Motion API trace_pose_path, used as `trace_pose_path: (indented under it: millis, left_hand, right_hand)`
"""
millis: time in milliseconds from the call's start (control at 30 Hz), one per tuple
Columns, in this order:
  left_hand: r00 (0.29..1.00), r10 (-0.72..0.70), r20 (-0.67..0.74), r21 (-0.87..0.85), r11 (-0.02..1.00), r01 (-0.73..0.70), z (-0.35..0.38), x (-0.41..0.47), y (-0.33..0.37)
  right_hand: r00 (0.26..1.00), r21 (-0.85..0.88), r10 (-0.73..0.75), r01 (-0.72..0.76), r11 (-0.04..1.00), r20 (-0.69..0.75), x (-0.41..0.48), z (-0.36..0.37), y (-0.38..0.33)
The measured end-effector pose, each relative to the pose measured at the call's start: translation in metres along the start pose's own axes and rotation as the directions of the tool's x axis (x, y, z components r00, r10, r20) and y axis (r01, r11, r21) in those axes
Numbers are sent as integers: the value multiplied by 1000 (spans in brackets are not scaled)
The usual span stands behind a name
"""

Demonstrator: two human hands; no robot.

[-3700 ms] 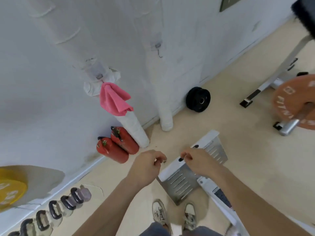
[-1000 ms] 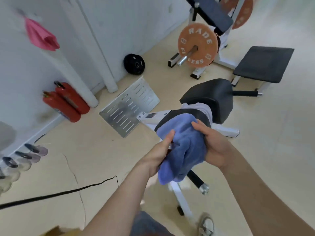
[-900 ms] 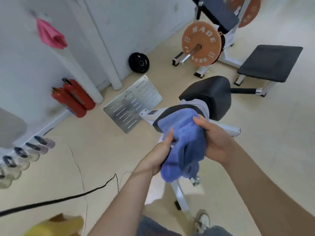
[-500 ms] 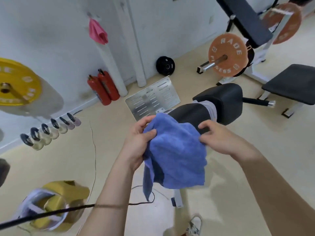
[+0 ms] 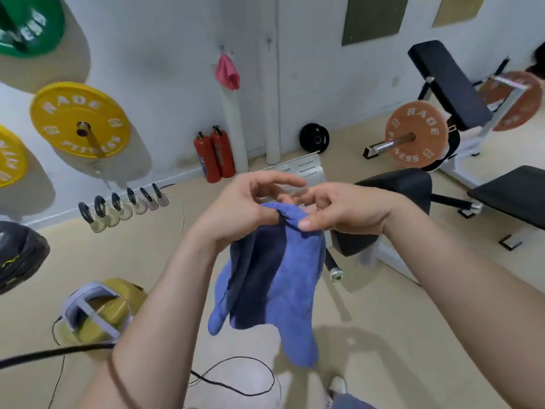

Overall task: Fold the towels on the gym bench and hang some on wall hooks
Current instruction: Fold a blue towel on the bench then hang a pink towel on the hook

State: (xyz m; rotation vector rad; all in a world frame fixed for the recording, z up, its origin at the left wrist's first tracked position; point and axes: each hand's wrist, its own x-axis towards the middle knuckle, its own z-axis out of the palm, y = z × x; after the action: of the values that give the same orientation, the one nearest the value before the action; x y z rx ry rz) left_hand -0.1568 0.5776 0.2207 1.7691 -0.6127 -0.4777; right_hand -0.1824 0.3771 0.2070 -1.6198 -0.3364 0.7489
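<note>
Blue towel [image 5: 274,278] is pinched at its top edge by left hand [image 5: 236,208] and right hand [image 5: 345,211], hanging free; pink towel [image 5: 227,72] is hung on wall hook [image 5: 223,49].

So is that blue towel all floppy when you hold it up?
Probably floppy: the blue towel droops in folds from where the left hand and right hand pinch its top edge. It looks light, since fingertips alone hold it.

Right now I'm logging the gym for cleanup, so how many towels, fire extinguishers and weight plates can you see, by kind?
Towels: 2, the blue towel held by both hands, the pink towel on the wall.
Fire extinguishers: 2.
Weight plates: 6: green, two yellow, black, two orange.
Total: 10.
</note>
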Motion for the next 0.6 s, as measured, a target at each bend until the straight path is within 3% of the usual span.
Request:
trace_pose_path:
  millis: [67, 133, 233, 333, 433, 500, 567, 600]
  left_hand:
    - [990, 33, -136, 67, 997, -24, 3, -5, -2]
    - [979, 29, -201, 107, 994, -8, 9, -10, -3]
    - [966, -41, -257, 31, 998, 50, 25, -7, -12]
    - [933, -123, -338, 0, 991, 131, 47, 14, -28]
    - [889, -187, -417, -93, 982, 163, 69, 43, -38]
    - [862, -202, -465, 21, 971, 239, 82, 63, -46]
    - [817, -217, -534, 175, 917, 358, 96, 80, -56]
    - [788, -222, -574, 225, 883, 412, 105, 91, -60]
  right_hand:
    - [996, -10, -35, 35, 999, -81, -4, 0, -1]
    - [991, 114, -77, 89, 989, -110, -14, -4, -5]
    - [979, 296, -160, 192, 936, -130, -27, -19, -1]
    - [968, 342, -244, 249, 906, -59, -35, -39, 13]
    - [975, 356, -222, 214, 910, -19, -50, -75, 28]
    - [992, 247, -103, 117, 962, -67, -66, -108, 33]
    - [986, -156, 36, -61, 986, -160, -83, -147, 42]
    - [971, -396, 75, -163, 904, -227, -90, -168, 47]
